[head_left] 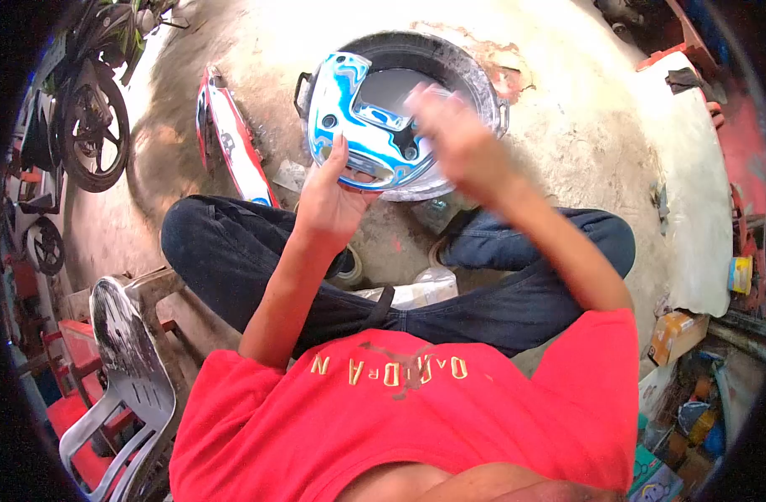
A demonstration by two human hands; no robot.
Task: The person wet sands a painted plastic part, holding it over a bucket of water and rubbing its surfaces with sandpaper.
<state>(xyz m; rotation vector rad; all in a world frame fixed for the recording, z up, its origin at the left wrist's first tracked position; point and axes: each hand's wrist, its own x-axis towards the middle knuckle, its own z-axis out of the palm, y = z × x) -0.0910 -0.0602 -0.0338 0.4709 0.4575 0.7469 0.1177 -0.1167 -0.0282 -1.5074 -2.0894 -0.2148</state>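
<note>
My left hand grips the lower edge of a blue, white and black motorcycle body panel, thumb on its face and fingers behind. The panel is curved, with several round holes and a cut-out at its upper right. It is held tilted over a black basin of cloudy greyish water. My right hand is smeared by motion above the panel's right side. Its fingers look curled, with something pale at the tips that I cannot make out. Whether it touches the panel is unclear.
A red and white panel lies on the concrete floor left of the basin. Motorcycle wheels stand further left. A grey plastic chair is by my left side. Boxes and clutter line the right edge. My crossed legs flank the basin's near side.
</note>
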